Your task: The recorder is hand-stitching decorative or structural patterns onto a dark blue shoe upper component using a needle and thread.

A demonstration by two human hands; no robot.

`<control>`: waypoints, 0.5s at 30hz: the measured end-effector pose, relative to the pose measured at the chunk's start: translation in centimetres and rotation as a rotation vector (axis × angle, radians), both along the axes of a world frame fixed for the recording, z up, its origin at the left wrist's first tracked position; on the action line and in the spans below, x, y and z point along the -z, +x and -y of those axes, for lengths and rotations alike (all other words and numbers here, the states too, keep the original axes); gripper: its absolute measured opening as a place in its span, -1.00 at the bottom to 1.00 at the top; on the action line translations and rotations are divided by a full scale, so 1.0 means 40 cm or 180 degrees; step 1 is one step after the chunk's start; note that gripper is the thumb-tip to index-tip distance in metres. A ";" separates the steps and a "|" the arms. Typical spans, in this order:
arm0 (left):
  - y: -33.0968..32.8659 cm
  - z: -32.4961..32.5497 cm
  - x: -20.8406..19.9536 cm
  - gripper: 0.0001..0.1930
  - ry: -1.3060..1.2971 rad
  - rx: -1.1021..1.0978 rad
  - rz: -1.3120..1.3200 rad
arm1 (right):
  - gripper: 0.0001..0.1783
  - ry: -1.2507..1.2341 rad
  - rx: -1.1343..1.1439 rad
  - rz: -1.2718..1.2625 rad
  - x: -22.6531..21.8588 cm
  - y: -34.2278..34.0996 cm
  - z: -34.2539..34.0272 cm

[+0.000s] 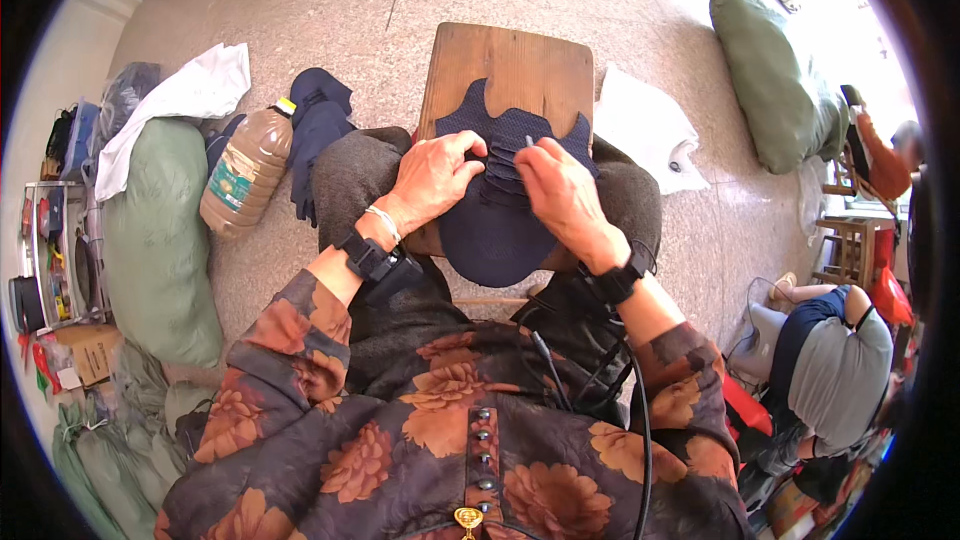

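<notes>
A stack of dark navy mesh fabric pieces [497, 240] with pointed, curved corners lies across a wooden board [510, 55] between my knees. My left hand [436, 178] is closed at the left edge of the stack, thumb and forefinger pinching the fabric. On the stack's other side, my right hand [566, 190] is closed, its fingers pressed together over the ribbed middle of the pieces. A small silvery tip [529, 141] shows at its fingertips; the rest of that slim tool is hidden in the hand.
To the left are more navy pieces [318, 130], a large brown-tinted bottle [248, 170] and a stuffed green sack [160, 240]. A white bag [650, 130] lies right of the board. Another green sack [770, 80] and a bent-over person [835, 370] are farther right. A black cable [645, 430] hangs by my right arm.
</notes>
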State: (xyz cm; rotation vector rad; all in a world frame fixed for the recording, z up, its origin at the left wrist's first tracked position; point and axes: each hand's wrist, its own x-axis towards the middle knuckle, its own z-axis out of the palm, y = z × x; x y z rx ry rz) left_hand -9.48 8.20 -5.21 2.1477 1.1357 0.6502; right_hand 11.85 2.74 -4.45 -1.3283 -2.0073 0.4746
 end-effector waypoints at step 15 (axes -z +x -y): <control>0.022 0.005 -0.031 -0.75 -0.0489 -0.0095 -0.0428 | -0.88 -0.0227 0.0026 0.0415 0.007 0.067 0.074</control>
